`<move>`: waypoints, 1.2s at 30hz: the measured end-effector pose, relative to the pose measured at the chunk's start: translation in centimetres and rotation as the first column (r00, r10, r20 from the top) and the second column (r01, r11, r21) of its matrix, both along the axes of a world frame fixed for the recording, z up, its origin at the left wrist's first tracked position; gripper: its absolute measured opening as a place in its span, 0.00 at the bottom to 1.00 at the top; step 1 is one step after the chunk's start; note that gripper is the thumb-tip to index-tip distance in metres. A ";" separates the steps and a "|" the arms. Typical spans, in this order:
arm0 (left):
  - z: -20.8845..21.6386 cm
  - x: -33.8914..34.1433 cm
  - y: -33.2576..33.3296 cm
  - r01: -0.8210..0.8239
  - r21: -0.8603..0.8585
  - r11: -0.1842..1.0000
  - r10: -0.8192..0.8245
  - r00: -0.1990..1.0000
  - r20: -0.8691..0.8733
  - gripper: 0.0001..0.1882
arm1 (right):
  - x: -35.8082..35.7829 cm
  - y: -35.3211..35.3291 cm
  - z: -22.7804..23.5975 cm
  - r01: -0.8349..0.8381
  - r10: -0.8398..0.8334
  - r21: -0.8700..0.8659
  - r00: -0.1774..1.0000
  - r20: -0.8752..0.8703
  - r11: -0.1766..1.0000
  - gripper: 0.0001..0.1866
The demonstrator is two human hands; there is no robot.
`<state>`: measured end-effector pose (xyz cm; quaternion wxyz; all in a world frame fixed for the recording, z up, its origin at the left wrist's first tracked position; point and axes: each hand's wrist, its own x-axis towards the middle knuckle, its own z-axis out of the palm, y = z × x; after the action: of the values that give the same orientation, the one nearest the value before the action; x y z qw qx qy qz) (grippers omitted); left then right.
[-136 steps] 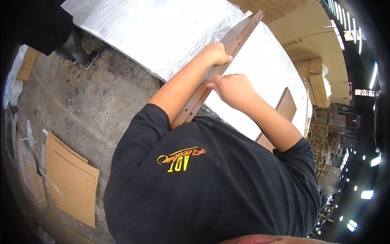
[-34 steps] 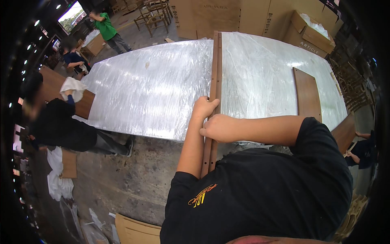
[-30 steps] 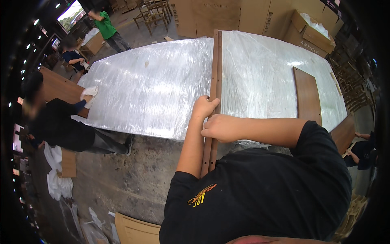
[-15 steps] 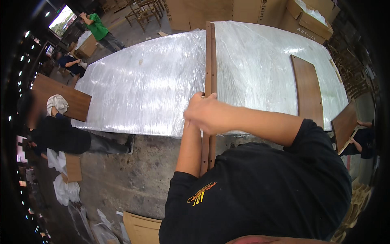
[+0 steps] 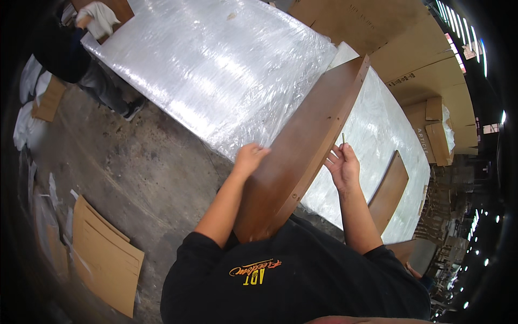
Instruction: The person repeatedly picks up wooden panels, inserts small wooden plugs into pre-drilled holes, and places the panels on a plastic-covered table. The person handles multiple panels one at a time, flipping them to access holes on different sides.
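Note:
A long brown wooden board [image 5: 302,143] with a raised edge strip slants across from my body to the wrapped table. Small dark holes dot the strip. Beside the board's left face is my left hand [image 5: 251,159], fingers stretched toward it and blurred at the tips; whether they touch the wood I cannot tell. My right hand [image 5: 344,168] is just right of the strip, palm up. Between its thumb and a finger it pinches a thin, short, yellowish rod [image 5: 343,138], while its other fingers are spread.
Clear plastic film covers the pale table [image 5: 216,59]. Another brown board [image 5: 389,194] lies on its right part. At the far left a person [image 5: 65,54] holds a white cloth [image 5: 99,20]. Cardboard boxes [image 5: 388,48] stand behind; cardboard sheets [image 5: 105,254] lie on the floor.
The board has turned so its broad face shows, and it now slants rightward. My hands, which were crossed together over it, have parted to either side. The view has swung round.

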<state>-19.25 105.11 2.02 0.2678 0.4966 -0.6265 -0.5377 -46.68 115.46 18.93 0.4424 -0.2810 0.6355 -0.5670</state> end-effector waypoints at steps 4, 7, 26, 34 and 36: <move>-7.0 8.6 6.1 -0.277 0.176 0.945 0.226 0.938 0.264 0.11 | -0.2 -0.2 0.8 0.036 -0.036 0.045 0.999 -0.006 0.998 0.11; -9.3 10.6 9.7 -0.237 0.231 0.944 0.127 0.904 0.409 0.10 | 0.1 -0.2 1.6 0.097 -0.101 0.044 0.990 0.099 0.994 0.11; -7.1 8.2 6.1 -0.335 0.359 0.871 0.141 0.871 0.471 0.17 | -10.4 -3.2 -1.0 0.275 -0.280 0.057 0.952 0.125 0.960 0.13; 8.6 8.5 1.1 -0.264 0.154 0.952 0.115 0.776 0.620 0.15 | -9.7 1.7 -0.3 0.395 -0.367 0.056 0.780 0.507 0.917 0.13; 10.8 8.5 0.6 -0.259 0.097 0.961 0.141 0.760 0.635 0.15 | -8.9 1.7 -0.4 0.409 -0.380 0.062 0.770 0.513 0.911 0.13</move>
<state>-10.77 105.66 12.81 0.0565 0.7320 -0.5719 -0.3659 -55.59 117.11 18.57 0.4592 0.0086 0.5232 -0.7178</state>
